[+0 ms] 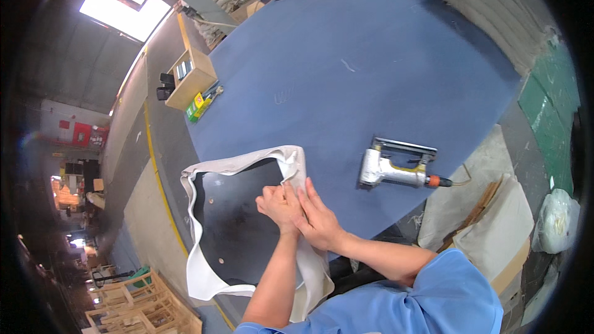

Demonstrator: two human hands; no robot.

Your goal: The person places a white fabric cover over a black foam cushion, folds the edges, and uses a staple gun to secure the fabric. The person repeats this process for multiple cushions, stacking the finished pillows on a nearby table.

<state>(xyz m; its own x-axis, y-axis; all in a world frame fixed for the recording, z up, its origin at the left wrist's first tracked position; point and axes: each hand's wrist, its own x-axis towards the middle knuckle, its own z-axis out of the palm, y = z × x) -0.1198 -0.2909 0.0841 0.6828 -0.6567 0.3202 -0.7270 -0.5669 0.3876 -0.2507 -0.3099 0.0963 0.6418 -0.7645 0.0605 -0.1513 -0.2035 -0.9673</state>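
Pale fabric (298,166) is kinda hidden by the curled left hand (280,208), so grip can't be told; right hand (320,218) is laid flat alongside.

Your left grip (283,209) and right grip (323,221) meet on the cloth (297,162) at the panel's (232,229) right side. Right of them, a staple gun (390,168) lies on the worktop (359,74); ahead-left sits a box (197,79), far right a bag (555,221).

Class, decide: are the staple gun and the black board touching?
Apart: the head view shows blue tabletop between the staple gun and the black board.
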